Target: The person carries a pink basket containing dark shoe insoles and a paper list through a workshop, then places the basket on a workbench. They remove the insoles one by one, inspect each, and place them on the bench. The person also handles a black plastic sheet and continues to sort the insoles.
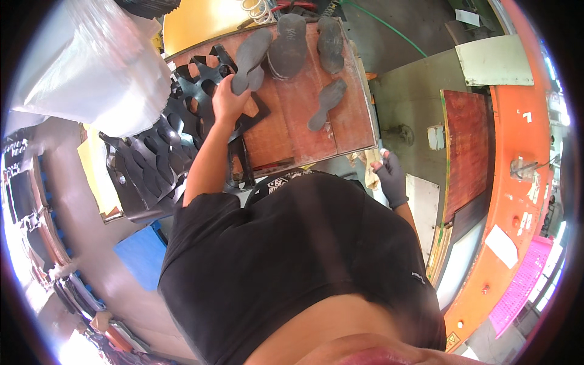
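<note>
My left hand (230, 102) is closed round the narrow end of a grey shoe sole (254, 48) over the left part of a reddish-brown wooden board (310, 143). Under that sole, part of another grey piece shows. To its right lies a thicker pile of grey soles (288, 47). Farther right are more soles (330, 45), and a single sole (327, 104) lies aslant nearer to me. My right hand (391, 179), in a dark fingerless glove, is just off the board's near right corner. Its thumb and finger stand apart, holding nothing that I can see.
Black sheets with sole-shaped cut-outs (159, 149) lie left of the board. A large translucent plastic bag (91, 73) bulges at upper left. On the right stand a red-brown panel (467, 152) and a long orange machine frame (511, 146). A blue sheet (139, 255) lies at lower left.
</note>
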`<act>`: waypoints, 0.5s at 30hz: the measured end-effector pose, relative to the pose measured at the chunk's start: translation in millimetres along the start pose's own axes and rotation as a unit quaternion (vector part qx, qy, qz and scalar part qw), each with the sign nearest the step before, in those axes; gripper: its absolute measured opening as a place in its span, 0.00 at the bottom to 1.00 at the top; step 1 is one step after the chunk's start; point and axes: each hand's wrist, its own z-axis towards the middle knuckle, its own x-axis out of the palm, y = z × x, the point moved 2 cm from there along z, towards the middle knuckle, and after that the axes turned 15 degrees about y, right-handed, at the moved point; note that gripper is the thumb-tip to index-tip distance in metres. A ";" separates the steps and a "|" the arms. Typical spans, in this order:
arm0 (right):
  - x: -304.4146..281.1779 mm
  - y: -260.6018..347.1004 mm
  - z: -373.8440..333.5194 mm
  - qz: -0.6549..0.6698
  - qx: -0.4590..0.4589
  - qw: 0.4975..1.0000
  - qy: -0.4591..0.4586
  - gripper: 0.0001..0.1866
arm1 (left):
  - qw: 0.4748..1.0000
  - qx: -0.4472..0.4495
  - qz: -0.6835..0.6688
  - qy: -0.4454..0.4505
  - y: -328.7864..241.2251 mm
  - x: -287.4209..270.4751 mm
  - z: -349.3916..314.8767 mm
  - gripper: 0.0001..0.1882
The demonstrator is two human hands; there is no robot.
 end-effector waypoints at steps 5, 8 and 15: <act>8.0 66.7 24.8 0.069 -0.057 0.996 0.024 0.22 | 0.996 0.063 -0.052 0.017 -48.5 -38.5 -35.4 0.26; 12.6 113.4 38.0 0.056 -0.136 0.988 0.053 0.24 | 0.987 0.125 -0.086 0.042 -82.9 -52.2 -49.5 0.27; 7.0 178.3 44.9 0.037 -0.288 0.956 0.036 0.30 | 0.922 0.343 -0.125 0.127 -143.4 -73.2 -66.2 0.26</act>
